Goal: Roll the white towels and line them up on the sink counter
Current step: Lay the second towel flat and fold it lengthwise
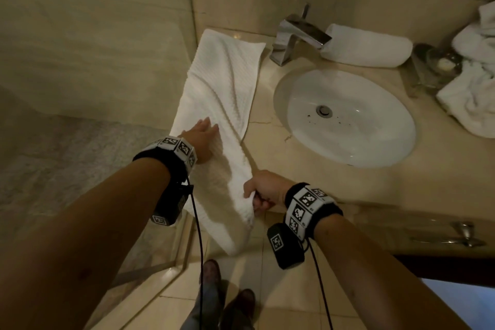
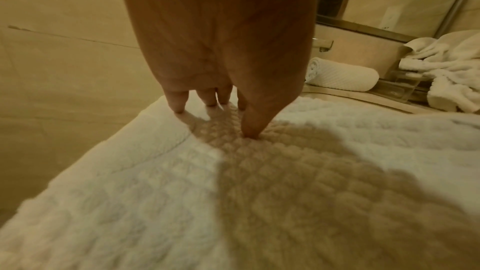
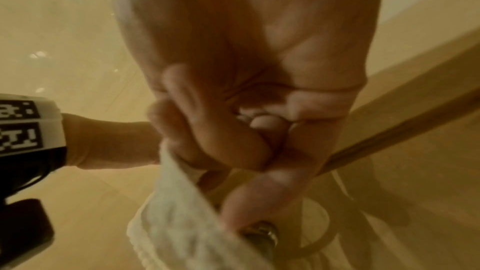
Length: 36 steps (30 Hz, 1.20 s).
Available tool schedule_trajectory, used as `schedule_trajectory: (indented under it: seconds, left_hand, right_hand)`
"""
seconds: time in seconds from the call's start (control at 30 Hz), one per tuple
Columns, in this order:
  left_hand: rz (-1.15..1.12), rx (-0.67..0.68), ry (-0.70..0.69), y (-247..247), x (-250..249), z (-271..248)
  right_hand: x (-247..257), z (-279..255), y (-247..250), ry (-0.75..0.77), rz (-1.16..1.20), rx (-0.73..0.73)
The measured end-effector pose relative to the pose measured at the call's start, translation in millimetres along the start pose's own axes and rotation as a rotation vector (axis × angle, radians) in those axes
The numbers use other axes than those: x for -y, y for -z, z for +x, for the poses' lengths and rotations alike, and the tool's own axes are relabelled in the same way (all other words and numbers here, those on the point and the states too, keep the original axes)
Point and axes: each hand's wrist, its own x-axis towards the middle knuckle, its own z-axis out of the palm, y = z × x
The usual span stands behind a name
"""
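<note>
A long white towel (image 1: pixel 225 94) lies flat on the beige sink counter (image 1: pixel 348 185), left of the basin, and its near end hangs over the front edge. My left hand (image 1: pixel 203 136) rests flat on the towel (image 2: pixel 155 182) with straight fingers (image 2: pixel 179 102) pressing it down. My right hand (image 1: pixel 261 191) grips the towel's right edge at the counter's front; in the right wrist view its fingers (image 3: pixel 207 134) are curled round the cloth (image 3: pixel 187 223). One rolled white towel (image 1: pixel 367 45) lies behind the basin, also seen as the rolled towel (image 2: pixel 342 77).
An oval white basin (image 1: pixel 345 118) is sunk in the counter, with a chrome faucet (image 1: pixel 297 35) behind it. A heap of loose white towels (image 1: pixel 474 72) and a clear tray (image 1: pixel 434 67) sit at the right. A glass panel (image 1: pixel 93 35) borders the left.
</note>
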Motion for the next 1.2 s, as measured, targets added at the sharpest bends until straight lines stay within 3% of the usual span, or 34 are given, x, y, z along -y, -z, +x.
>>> schedule_trajectory:
  seconds: [0.2, 0.33, 0.5, 0.67, 0.8, 0.97, 1.1, 1.2]
  left_hand:
    - [-0.034, -0.072, 0.035, -4, -15, -5]
    - [0.066, -0.058, 0.023, -7, -26, -4]
    - [0.025, -0.027, -0.052, -2, -21, 2]
    - [-0.073, -0.018, -0.108, 9, -27, 14]
    - [-0.097, -0.030, -0.161, 16, -55, 26]
    - [-0.074, -0.041, -0.216, 12, -60, 43]
    - [-0.065, -0.092, -0.260, 27, -49, 43]
    - [-0.230, -0.188, -0.254, 45, -34, 55]
  right_hand:
    - [-4, 3, 10, -0.078, -0.154, -0.096]
    - [2, 8, 10, 0.029, -0.118, -0.220]
    - [21, 25, 14, 0.125, -0.058, -0.346]
    - [27, 32, 43, 0.057, -0.381, -0.530]
    - [13, 35, 73, -0.054, -0.408, -0.648]
    - [7, 43, 88, -0.114, -0.329, -0.621]
    - [25, 51, 86, -0.031, -0.155, -0.575]
    - [51, 63, 90, 0.034, -0.066, -0.642]
